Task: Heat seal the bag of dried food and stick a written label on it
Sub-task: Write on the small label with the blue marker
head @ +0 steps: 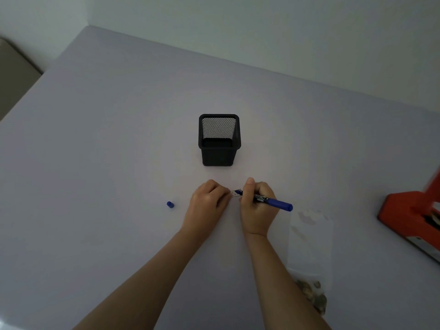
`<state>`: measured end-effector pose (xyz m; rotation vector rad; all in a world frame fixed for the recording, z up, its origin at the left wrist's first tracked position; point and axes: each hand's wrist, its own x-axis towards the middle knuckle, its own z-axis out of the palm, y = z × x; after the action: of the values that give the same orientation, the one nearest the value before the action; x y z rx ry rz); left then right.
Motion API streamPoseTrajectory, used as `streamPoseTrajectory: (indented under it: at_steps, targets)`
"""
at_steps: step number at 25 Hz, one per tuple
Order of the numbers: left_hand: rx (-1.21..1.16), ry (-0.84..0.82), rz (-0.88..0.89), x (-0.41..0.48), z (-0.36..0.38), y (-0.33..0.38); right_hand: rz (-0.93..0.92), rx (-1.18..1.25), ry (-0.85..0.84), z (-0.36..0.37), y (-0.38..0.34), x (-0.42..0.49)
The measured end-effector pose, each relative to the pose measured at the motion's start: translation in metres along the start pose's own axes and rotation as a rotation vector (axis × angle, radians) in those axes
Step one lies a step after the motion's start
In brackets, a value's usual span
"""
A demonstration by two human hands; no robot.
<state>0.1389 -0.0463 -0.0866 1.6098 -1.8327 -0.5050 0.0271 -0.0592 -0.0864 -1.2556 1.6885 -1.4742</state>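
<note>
Your left hand (209,198) is pinning the label (234,193) by its left edge with curled fingers. Your right hand (258,206) is gripping the marker (269,200), tip touching the label. The bag (309,253) is lying just right of your right hand, the cap (170,205) well left.

Clear bag (309,246) lies flat; white label (234,194) beneath blue marker (273,201).

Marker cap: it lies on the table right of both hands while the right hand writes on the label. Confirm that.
Wrong side. The head view shows the marker cap on the table left of both hands, out past the left hand; the right hand does hold the marker to the label.
</note>
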Motion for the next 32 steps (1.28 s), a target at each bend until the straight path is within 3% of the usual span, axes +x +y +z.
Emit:
streamPoseTrajectory:
  at_steps: [5,14,27,32]
  targets:
    - [0.01,-0.031,0.051,-0.001,-0.006,-0.006,0.107,0.11,0.033,-0.005,-0.003,0.001]
    - [-0.002,-0.024,0.087,-0.004,-0.004,-0.009,-0.139,-0.034,-0.056,0.009,0.003,0.02]
    - [-0.033,0.008,0.06,-0.003,-0.002,-0.01,-0.259,-0.174,-0.066,0.011,0.007,0.02]
    - [-0.039,0.003,0.056,-0.002,-0.003,-0.009,-0.226,-0.181,-0.061,0.012,0.008,0.019]
